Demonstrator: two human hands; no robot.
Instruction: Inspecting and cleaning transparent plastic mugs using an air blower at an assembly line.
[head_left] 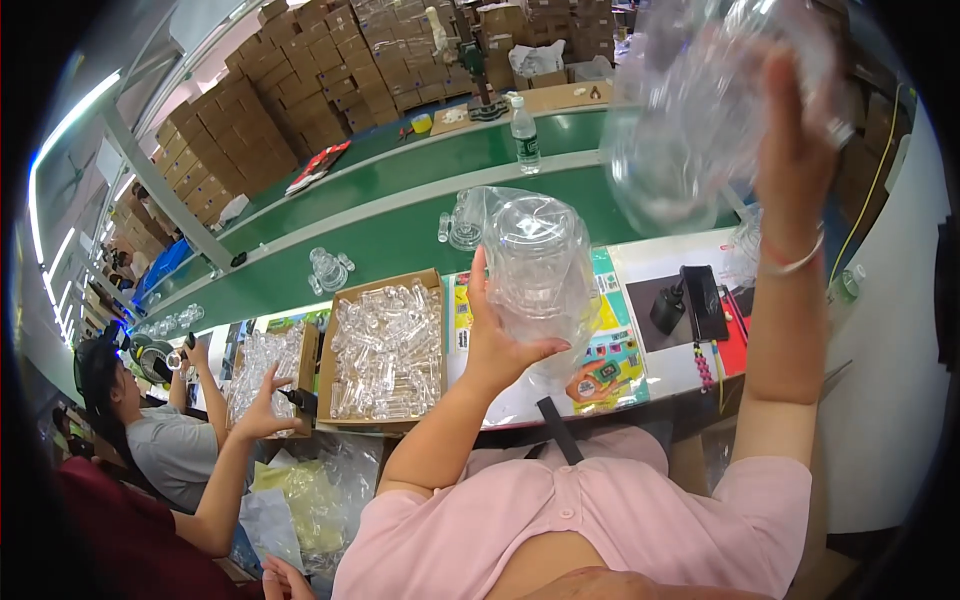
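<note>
My left hand point(500, 345) is wrapped round a clear rounded container point(540, 250) inside a thin plastic bag, held up over the near table. My right hand point(800, 150) is raised high at the upper right and smeared by motion. A clear plastic bag point(670, 130) hangs from it, bulging and blurred; what is inside cannot be made out. Below my left hand, a colourful printed sheet point(610, 370) lies on the table. Just left of it stands a cardboard box point(437, 345) of small clear tubular parts point(385, 345).
A green conveyor point(390, 235) runs behind the table, with clear parts point(327, 270) and a water bottle point(524, 135) by it. A black bottle point(667, 308) and a phone-like black slab point(705, 300) lie right. Co-workers sit left, one hand point(262, 408) reaching near a second box. Stacked cartons point(340, 60) fill the back.
</note>
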